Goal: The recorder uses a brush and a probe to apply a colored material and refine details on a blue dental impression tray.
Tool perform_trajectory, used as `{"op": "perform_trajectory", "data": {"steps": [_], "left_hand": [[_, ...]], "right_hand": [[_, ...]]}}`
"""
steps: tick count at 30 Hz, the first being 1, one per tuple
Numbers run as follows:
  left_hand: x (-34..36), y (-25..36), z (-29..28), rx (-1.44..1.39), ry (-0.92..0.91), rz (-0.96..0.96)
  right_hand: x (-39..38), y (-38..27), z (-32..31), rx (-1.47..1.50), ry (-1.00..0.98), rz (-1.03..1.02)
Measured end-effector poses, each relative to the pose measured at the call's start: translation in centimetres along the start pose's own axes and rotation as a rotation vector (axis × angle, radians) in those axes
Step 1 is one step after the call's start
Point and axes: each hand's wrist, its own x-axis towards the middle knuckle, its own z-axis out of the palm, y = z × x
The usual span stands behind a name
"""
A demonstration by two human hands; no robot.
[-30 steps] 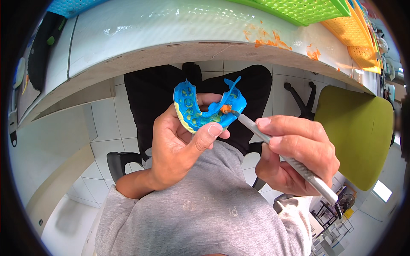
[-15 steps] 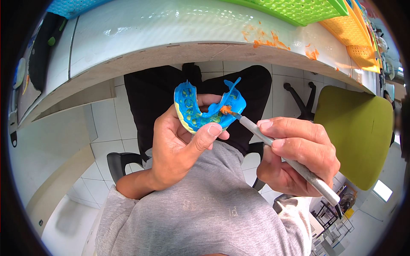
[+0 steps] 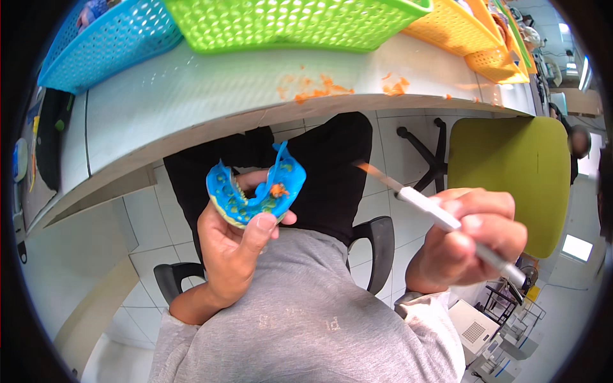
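My left hand (image 3: 227, 249) holds a U-shaped blue impression (image 3: 227, 188) with pale yellow-green material in its hollows and along its rim. A lump of orange material (image 3: 278, 190) sits on the right arm of the impression, and a thin blue flap stands up from that side. My right hand (image 3: 472, 236) grips a slim silver knife-like instrument (image 3: 440, 216), blurred, with orange on its tip. The tip is in the air to the right of the impression, apart from it.
Blue (image 3: 121, 48), green (image 3: 287, 25) and yellow (image 3: 447, 29) perforated baskets stand on the white bench (image 3: 211, 83), which has orange smears. An olive chair (image 3: 511, 185) is at right, with a partly visible person (image 3: 568, 147) behind it. Equipment (image 3: 476, 329) lies lower right.
The instrument's tip has left the orange lump and moved right, away from the impression. The view has shifted, with my left hand and the impression now lower and further left in the picture.
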Motion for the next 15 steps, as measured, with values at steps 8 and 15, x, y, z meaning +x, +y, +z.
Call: {"op": "perform_trajectory", "data": {"steps": [8, 15], "left_hand": [[-0.6, -1.3, 0.1, 0.15, 0.022, 0.036], [-0.6, -1.5, -0.5, 0.12, -0.022, 0.083]], "right_hand": [[-0.3, 3.9, -0.8, -0.061, 0.264, 0.147], [-0.3, 5.5, -0.4, -0.161, 0.214, 0.164]]}}
